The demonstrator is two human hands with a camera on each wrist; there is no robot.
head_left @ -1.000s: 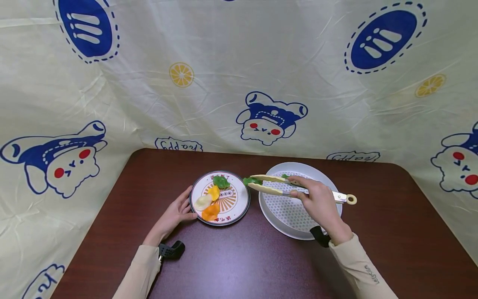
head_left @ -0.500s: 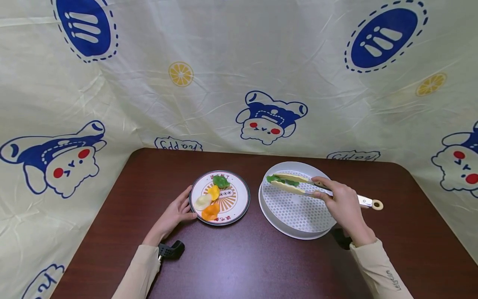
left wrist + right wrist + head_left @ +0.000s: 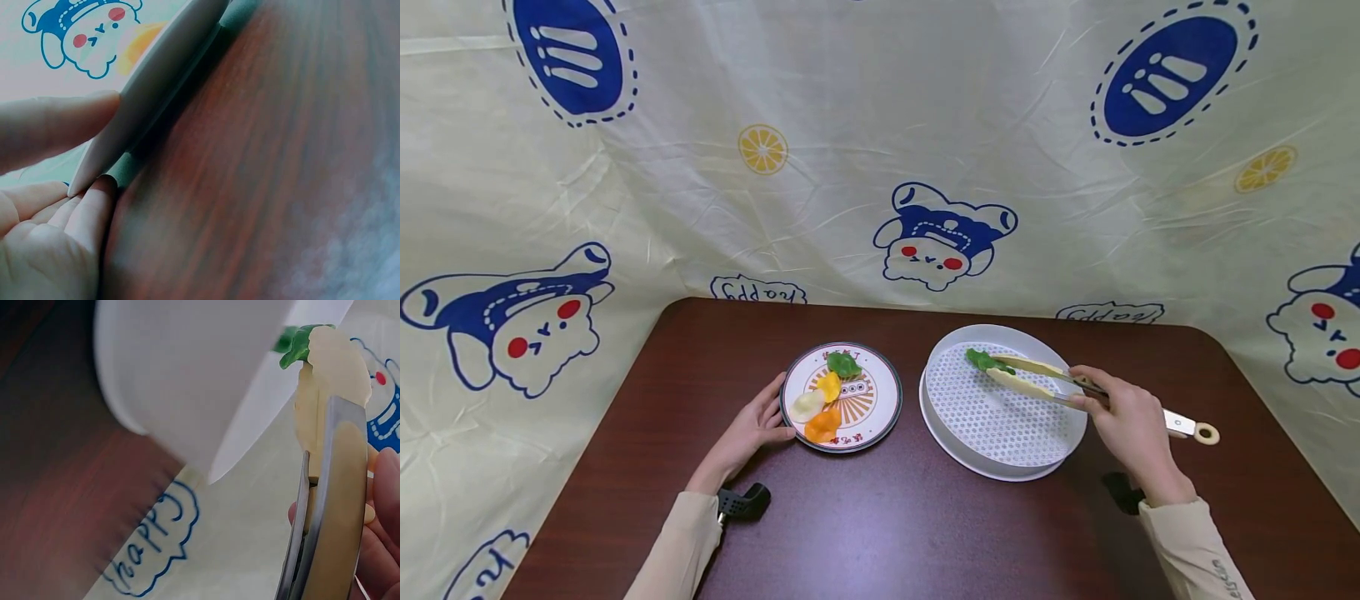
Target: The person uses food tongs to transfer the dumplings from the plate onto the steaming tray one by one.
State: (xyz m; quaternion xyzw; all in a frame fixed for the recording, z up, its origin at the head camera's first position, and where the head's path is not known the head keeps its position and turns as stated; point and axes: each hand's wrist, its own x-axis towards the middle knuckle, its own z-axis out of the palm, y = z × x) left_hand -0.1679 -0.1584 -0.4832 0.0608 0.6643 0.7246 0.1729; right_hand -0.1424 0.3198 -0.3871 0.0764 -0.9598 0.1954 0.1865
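My left hand (image 3: 752,425) grips the left rim of a round white plate (image 3: 880,396), thumb over the edge and fingers beneath. The plate carries a green leafy piece (image 3: 844,365), a yellow piece (image 3: 829,387), a pale cream piece (image 3: 807,406) and an orange piece (image 3: 823,426). My right hand (image 3: 1123,421) holds metal food tongs (image 3: 340,506) with cream tips (image 3: 1026,383). Their ends are at green leaf (image 3: 988,361) over the left back of a white perforated basket (image 3: 1000,425). In the right wrist view, green leaf (image 3: 303,350) shows at the tips.
Under the basket sits a round white base (image 3: 955,457), its rim showing at the front left. The dark brown wooden table (image 3: 865,533) ends at a printed pale cloth (image 3: 820,225) behind. A black wrist camera (image 3: 745,502) sits on the left wrist.
My right hand has moved right with the tongs, bringing their tips from beside the plate to over the basket, with green leaf at the tips. My left hand and the plate stay put.
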